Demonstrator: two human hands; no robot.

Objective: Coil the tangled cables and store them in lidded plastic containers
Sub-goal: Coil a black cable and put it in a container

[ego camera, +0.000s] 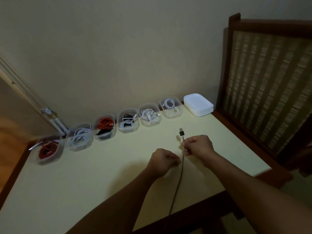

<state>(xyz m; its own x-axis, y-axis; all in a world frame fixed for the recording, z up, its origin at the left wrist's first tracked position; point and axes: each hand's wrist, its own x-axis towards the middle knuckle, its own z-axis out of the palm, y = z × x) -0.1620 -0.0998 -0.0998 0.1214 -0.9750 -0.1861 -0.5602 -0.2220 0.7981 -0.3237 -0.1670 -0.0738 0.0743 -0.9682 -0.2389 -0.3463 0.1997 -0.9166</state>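
Currently right hand [197, 145] pinching dark cable [181, 169], plug up, length trailing off bench [84, 174] edge; left hand [163, 162] clenched beside it, touch unclear.

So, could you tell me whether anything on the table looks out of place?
The leftmost container sits askew from the row, with a pale cable end poking over its rim. All six containers are uncovered; the lids remain stacked at the right.
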